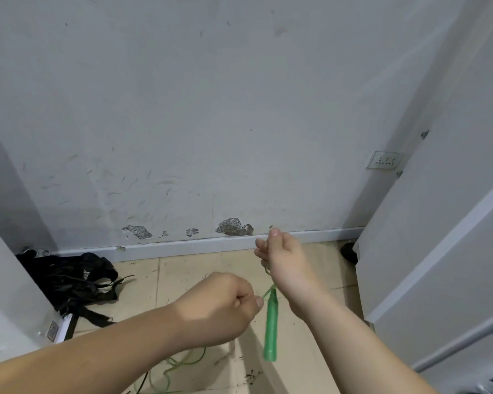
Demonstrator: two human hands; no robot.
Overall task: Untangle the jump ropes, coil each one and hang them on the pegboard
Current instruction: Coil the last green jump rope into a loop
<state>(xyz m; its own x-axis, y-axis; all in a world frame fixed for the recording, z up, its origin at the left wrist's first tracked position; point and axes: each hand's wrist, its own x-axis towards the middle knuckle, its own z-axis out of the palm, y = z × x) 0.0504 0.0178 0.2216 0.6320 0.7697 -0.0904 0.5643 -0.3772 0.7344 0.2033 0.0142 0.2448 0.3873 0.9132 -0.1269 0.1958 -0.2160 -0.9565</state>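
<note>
Hanging between the hands, the green handle [270,328] of a jump rope is seen pointing down, slightly tilted, its top just below the right wrist. The right hand [282,257] is raised higher and farther forward than the left, its back turned to the camera and its fingers curled; a short bend of the green cord [268,292] shows under it and appears to be gripped there, though the grip itself is hidden by the hand. The left hand [219,305] is held lower, knuckles up and fingers clenched, and a thin stretch of cord is pinched at its thumb, just beside the handle's top. More cord is spread in loose loops on the floor [205,265] beneath the left forearm. A black bag [69,280] with straps is slumped well to the left of the left hand, against the wall [211,109]; its contents cannot be made out. A socket [384,160] is set in the wall above and to the right of the right hand.
</note>
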